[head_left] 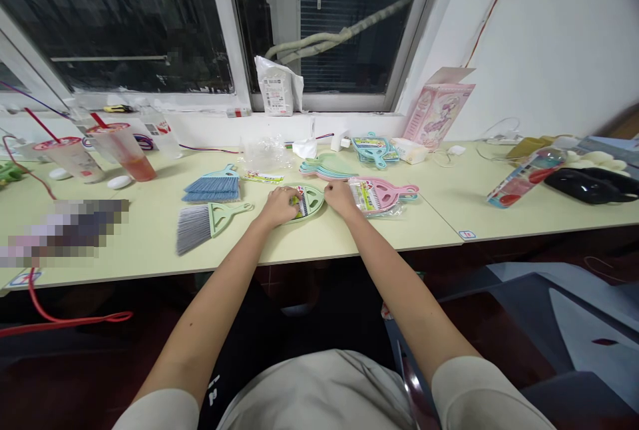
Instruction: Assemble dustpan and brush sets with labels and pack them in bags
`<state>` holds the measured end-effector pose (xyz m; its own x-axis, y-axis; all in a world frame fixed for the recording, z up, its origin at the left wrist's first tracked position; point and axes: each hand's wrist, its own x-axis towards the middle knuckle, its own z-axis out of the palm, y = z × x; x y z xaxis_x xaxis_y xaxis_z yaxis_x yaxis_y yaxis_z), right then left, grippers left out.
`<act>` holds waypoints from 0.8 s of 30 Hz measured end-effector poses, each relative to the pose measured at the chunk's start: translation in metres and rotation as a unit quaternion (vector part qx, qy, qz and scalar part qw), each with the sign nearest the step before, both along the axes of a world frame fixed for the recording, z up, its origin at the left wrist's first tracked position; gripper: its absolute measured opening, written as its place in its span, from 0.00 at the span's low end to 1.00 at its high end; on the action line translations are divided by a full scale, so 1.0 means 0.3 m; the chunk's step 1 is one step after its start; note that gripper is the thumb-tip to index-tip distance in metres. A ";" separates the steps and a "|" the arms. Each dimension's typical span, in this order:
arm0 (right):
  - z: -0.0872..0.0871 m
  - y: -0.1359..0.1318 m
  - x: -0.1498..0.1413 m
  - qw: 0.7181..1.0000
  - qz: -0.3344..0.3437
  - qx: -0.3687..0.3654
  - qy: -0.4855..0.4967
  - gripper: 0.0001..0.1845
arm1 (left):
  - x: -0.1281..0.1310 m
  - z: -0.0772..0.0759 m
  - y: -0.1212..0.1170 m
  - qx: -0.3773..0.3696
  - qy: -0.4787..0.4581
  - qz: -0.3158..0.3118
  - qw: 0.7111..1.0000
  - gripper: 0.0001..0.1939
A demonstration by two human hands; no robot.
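While your left hand [279, 207] is gripping the wide end of the green dustpan [315, 198], its bent fingers are covering part of the printed card [301, 200], perhaps for holding this card flat. Your right hand [341, 197] is resting at the handle tip, probably for steadying; whether its folded fingers are pinching the plastic or only touching it, I cannot tell. The dustpan is lying near the front edge of the table [399, 233], between the grey-bristled brush [200, 225] and the pink packed set [382, 195], likely for easy reach. Behind, the stacked dustpans [332, 165] are sitting together, seemingly grouped by kind.
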<state>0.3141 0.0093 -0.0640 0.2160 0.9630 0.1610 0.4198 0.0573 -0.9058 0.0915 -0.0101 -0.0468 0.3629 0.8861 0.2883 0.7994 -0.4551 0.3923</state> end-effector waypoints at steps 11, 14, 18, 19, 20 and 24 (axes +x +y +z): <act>0.024 -0.018 -0.013 0.947 -0.056 -0.005 -0.317 0.13 | -0.004 -0.019 0.007 0.032 -0.032 -0.015 0.999 0.18; 0.042 -0.039 -0.021 0.932 -0.059 -0.006 -0.359 0.19 | -0.010 -0.021 0.025 0.065 -0.075 0.016 0.995 0.16; 0.060 -0.060 -0.034 0.922 -0.061 0.033 -0.381 0.24 | -0.064 0.019 0.114 0.107 -0.145 0.128 0.975 0.17; 0.063 -0.062 -0.037 0.920 -0.053 0.032 -0.387 0.24 | -0.087 0.039 0.148 0.102 -0.149 0.162 0.970 0.17; 0.066 -0.064 -0.039 0.918 -0.043 0.024 -0.393 0.24 | -0.115 0.062 0.186 0.093 -0.146 0.197 0.965 0.17; 0.071 -0.068 -0.041 0.911 -0.016 -0.019 -0.411 0.23 | -0.243 0.143 0.343 0.078 -0.115 0.297 0.945 0.20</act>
<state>0.3018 -0.0110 -0.0426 0.0656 0.9668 0.2472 0.9586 0.0077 -0.2847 0.0186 0.0929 -0.0040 -0.2727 0.8538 0.4435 0.8341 -0.0199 0.5512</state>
